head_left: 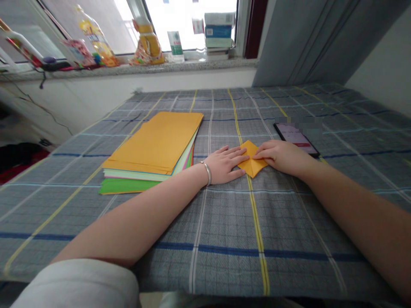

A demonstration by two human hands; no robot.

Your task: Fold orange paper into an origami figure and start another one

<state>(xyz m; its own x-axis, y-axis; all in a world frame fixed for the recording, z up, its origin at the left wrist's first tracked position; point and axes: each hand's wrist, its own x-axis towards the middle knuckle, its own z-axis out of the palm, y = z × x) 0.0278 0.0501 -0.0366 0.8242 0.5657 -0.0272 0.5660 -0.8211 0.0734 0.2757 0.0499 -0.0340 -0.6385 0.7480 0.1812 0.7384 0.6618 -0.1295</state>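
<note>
A small orange folded paper (252, 167) lies on the checked cloth, shaped like a diamond with creases meeting near its middle. My left hand (226, 164) rests flat with its fingers apart, the fingertips on the paper's left side. From the right, my right hand (278, 156) has its fingers drawn together on the paper's right part, thumb and fingertips at the edge and near the centre. The underside of the paper is hidden. A silver bangle (208, 173) circles my left wrist.
Left of my hands is a stack of coloured paper (160, 139), orange on top, with green and white edges showing. A phone (297, 139) lies beyond my right hand. Along the windowsill (192, 66) stand bottles, a white-and-green tube (175, 45) and stacked boxes (218, 32).
</note>
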